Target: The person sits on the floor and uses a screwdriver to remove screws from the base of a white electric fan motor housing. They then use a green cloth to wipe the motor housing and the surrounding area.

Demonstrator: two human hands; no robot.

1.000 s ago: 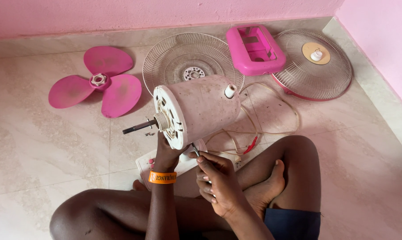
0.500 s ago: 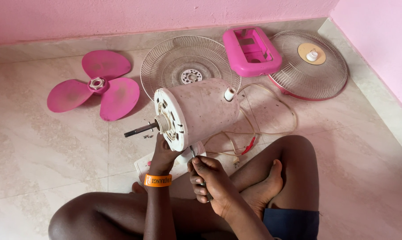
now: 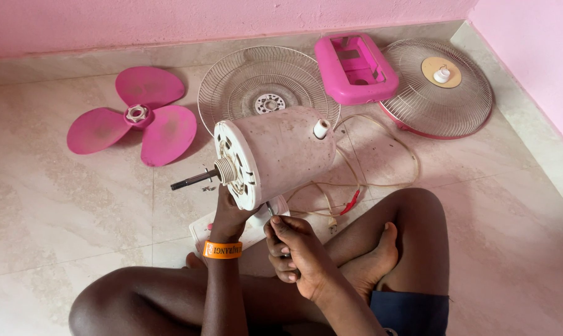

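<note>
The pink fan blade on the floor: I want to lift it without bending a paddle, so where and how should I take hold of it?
Probably best at the white hub of the pink fan blade, coming straight down from above. The blade lies flat on the tiled floor with three thin paddles spreading out, and the hub stands raised in the middle, so fingers can close around it.

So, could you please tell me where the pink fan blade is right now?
In the head view, the pink fan blade lies flat on the tiled floor at upper left, beside the wire fan guard.

Screwdriver (image 3: 270,210) mostly hidden inside right hand (image 3: 297,249); tip lost under motor housing (image 3: 275,152).
</note>
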